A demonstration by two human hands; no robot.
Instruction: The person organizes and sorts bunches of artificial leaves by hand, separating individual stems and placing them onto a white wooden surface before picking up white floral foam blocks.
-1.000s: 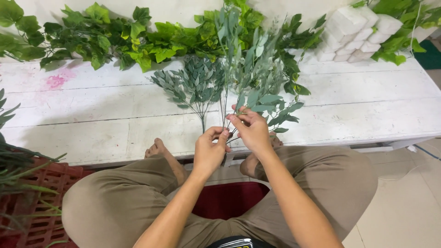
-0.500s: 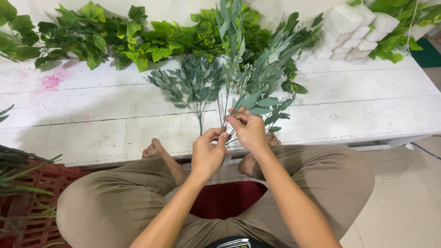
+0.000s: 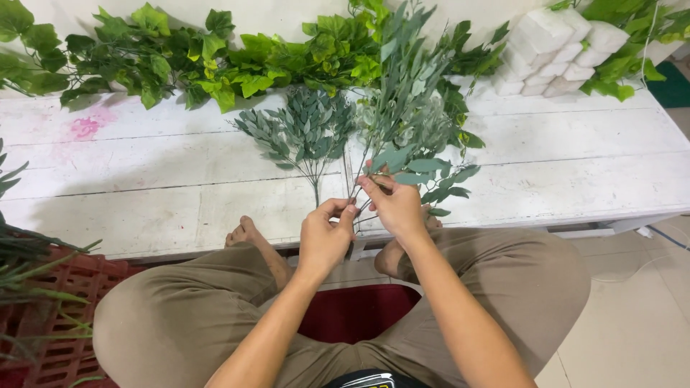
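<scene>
Pinching thin stems at the desk's (image 3: 144, 179) near edge, the left hand (image 3: 325, 241) and right hand (image 3: 394, 207) both held the grey-green leaf sprays (image 3: 406, 108).

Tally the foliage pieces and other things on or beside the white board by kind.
Grey-green leafy sprays held upright by both hands: 1 bunch
Small grey-green spray lying flat on the board: 1
Bright green ivy-leaf garland pile: 1
White foam block stack: 1
Red plastic crate: 1
Total: 5
</scene>
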